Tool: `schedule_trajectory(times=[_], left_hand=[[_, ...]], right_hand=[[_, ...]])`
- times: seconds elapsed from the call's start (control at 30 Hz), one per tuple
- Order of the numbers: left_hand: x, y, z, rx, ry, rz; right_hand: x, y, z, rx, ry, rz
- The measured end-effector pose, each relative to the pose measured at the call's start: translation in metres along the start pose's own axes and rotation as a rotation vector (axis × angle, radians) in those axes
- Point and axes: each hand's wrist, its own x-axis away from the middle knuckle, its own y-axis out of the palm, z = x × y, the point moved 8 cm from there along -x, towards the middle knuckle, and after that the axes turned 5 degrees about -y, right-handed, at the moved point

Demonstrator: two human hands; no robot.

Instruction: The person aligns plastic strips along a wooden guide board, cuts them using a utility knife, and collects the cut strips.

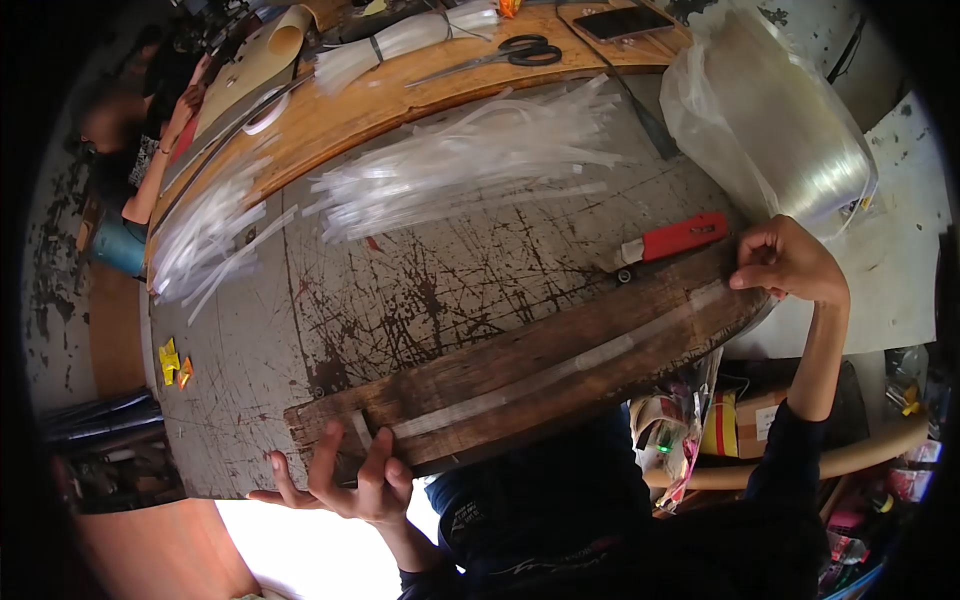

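Note:
A long dark wooden board (540, 345) lies slantwise along the near edge of the worktable. Along its top runs a translucent plastic strip (520, 388). My right hand (790, 265) is closed in a pinch at the strip's right end, over the end of the board. At the other end my left hand (360, 478) has its fingers apart, with the fingertips resting on the board beside the strip's left end and a short pale crosspiece (361, 428). A red-handled cutter (680, 237) lies just behind the board, close to my right hand.
Loose clear strips (450, 165) form a large pile behind the board, and more strips (205, 240) lie left. Scissors (515, 52), a phone (622, 22) and a tied bundle (405, 42) sit at the back. A plastic-wrapped roll (780, 120) stands right. Another person (115, 150) is far left.

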Motion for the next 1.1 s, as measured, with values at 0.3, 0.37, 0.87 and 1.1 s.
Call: schedule_trajectory(times=[0.3,0.37,0.87,1.1], left_hand=[[0.000,0.000,0.001,0.008,0.034,-0.037],[0.000,0.001,0.002,0.013,0.038,-0.038],[0.000,0.001,0.003,-0.016,0.044,-0.077],[0.000,0.001,0.002,-0.006,0.033,-0.081]], right_hand=[[-0.001,0.001,-0.002,0.015,0.008,0.011],[-0.001,0.001,-0.002,0.013,0.013,0.012],[0.038,0.012,-0.057,0.540,-0.243,0.644],[0.050,0.054,-0.066,0.830,-0.578,0.598]])
